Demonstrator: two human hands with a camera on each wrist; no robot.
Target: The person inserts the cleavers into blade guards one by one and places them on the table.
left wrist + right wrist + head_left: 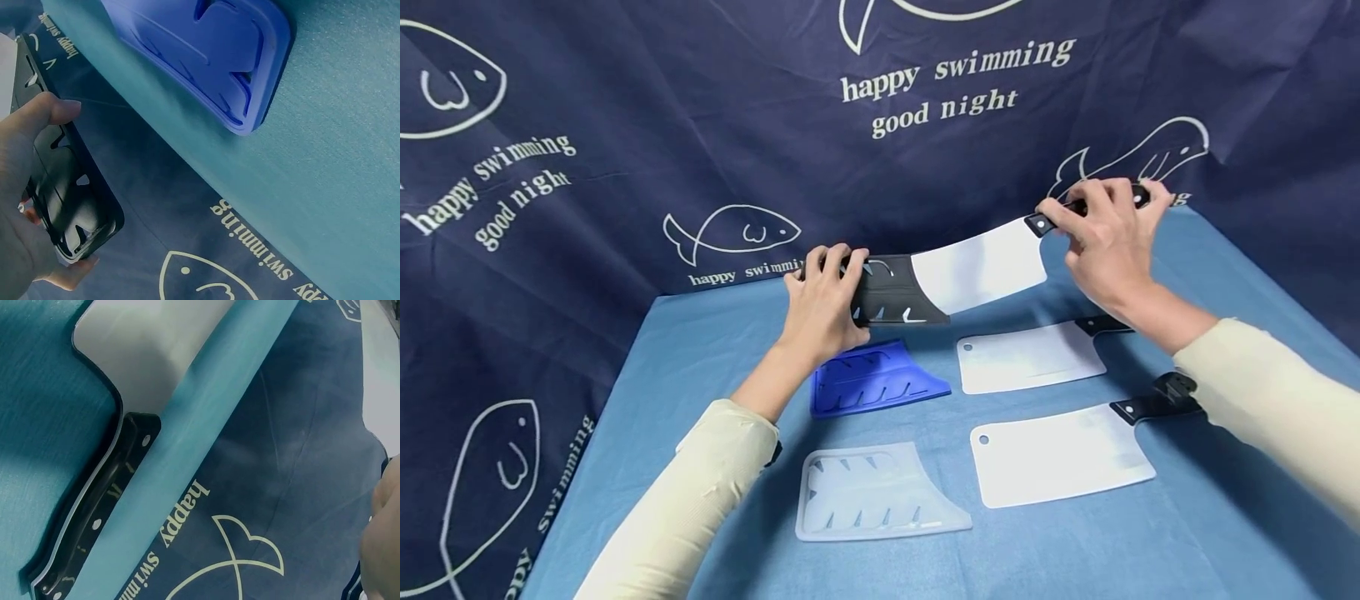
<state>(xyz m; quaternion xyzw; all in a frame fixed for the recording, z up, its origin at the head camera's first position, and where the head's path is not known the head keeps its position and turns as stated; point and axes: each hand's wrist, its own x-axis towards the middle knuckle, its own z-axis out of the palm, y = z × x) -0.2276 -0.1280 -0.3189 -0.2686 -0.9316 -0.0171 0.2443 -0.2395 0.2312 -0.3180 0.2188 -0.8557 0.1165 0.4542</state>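
Above the far part of the table, my left hand [826, 304] grips a black slotted blade cover [891, 292] by its outer end. The thumb and fingers also show around the cover [69, 169] in the left wrist view. My right hand [1112, 237] holds a cleaver [981, 265] by its black handle, raised off the table. The blade's front end is hidden inside the black cover, and the rest of the steel stays bare up to the handle. In the right wrist view only part of the hand [382, 544] shows at the edge.
A blue blade cover [880, 379] and a translucent white one [880, 492] lie on the left of the blue-clothed table [700, 375]. To their right lie two more cleavers, one farther back [1030, 358] and one nearer [1060, 458]. A dark printed curtain [737, 125] hangs behind.
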